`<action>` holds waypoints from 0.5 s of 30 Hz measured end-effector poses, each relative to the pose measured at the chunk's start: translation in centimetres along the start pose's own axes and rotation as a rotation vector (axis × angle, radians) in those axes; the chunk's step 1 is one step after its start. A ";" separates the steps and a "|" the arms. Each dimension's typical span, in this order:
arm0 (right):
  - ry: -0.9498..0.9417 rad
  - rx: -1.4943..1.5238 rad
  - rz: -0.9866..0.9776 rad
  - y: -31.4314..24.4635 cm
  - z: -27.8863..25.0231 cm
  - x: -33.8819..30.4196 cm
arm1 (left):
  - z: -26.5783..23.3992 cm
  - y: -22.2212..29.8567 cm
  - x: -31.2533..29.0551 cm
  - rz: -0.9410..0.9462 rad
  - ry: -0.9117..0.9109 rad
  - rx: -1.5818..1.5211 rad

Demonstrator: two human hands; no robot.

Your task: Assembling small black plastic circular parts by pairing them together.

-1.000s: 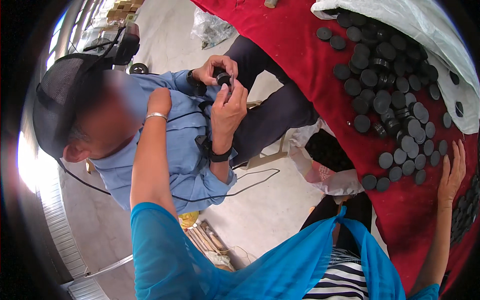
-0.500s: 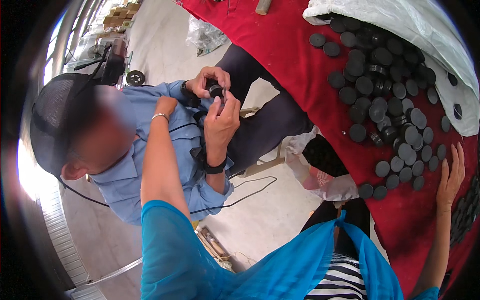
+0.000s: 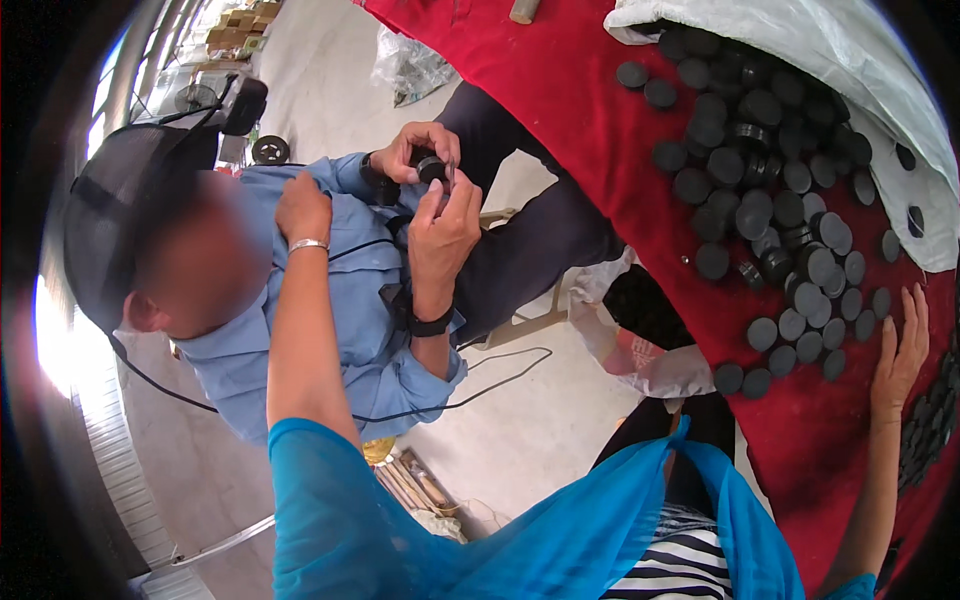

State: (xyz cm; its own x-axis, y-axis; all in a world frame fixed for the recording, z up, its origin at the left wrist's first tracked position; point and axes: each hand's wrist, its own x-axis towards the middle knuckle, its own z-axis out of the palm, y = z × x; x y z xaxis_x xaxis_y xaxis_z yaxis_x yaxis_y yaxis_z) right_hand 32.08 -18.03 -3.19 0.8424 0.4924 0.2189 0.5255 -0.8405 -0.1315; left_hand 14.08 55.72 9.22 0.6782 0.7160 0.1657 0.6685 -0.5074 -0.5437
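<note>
My left hand (image 3: 303, 208) reaches out to the chest of a co-worker's blue shirt (image 3: 335, 290). Its fingers are curled in, and what they hold, if anything, is hidden. On the red cloth (image 3: 690, 310) at the right, my right hand (image 3: 902, 352) rests flat with its fingers stretched out. Just past its fingertips lie many black round discs (image 3: 820, 266), some loose and some stacked. The co-worker's two hands (image 3: 440, 240) hold a small black round piece (image 3: 430, 168) and a thin object against it.
A white sack (image 3: 790, 40) lies at the far right beside the pile. More black discs (image 3: 930, 430) sit near the right rim. Below the cloth's edge stands a plastic bag (image 3: 670, 372) with dark contents. A black cable (image 3: 510, 380) hangs by the co-worker. A wooden box (image 3: 420, 480) is on the floor.
My left hand has moved left and slightly up along the co-worker's shirt. The co-worker's head device has shifted. My right hand stays in place on the cloth.
</note>
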 end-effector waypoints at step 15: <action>-0.003 -0.055 -0.016 0.2 0.4 -0.5 | 3.2 2.2 -5.5 0.175 -0.328 0.419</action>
State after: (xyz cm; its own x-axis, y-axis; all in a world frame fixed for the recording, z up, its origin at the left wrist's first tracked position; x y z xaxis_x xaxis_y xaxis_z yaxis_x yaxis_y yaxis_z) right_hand 31.78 -18.41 -3.68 0.8341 0.5068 0.2180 0.5319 -0.8435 -0.0742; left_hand 10.81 52.20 4.45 0.5931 0.7837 -0.1844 0.3304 -0.4458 -0.8319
